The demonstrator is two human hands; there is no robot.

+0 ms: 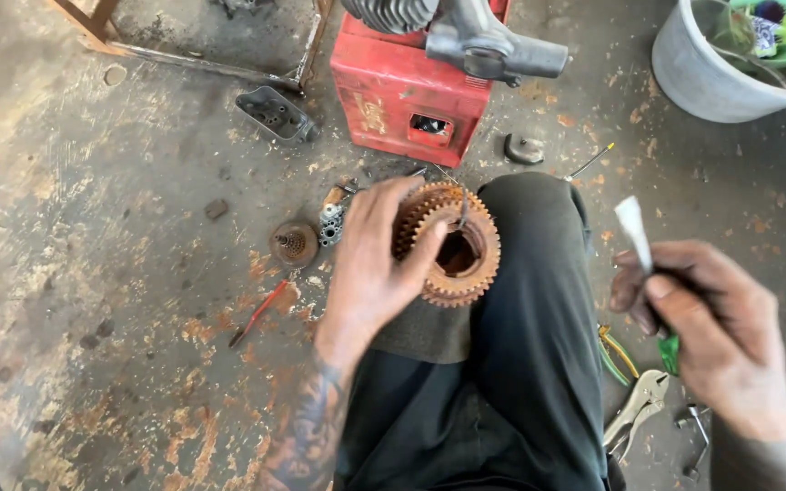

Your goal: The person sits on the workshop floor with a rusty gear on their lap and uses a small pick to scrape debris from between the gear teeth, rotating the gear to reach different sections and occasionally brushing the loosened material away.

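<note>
Currently: left hand (370, 264) closed round rusty gear (452, 244), resting on the knee (dark trousers). Right hand (716, 332) gripping green-handled brush (645, 264), well apart. Pliers (634, 409) on floor (93, 273).

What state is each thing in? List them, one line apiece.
Left hand: fingers gripping the gear cluster.
Gear cluster: rusty, held on the knee, bore facing up.
Right hand: closed on a green-handled tool.
Green-handled tool: raised, white tip up.
Locking pliers: lying on the floor.
Bucket: upright.
</note>
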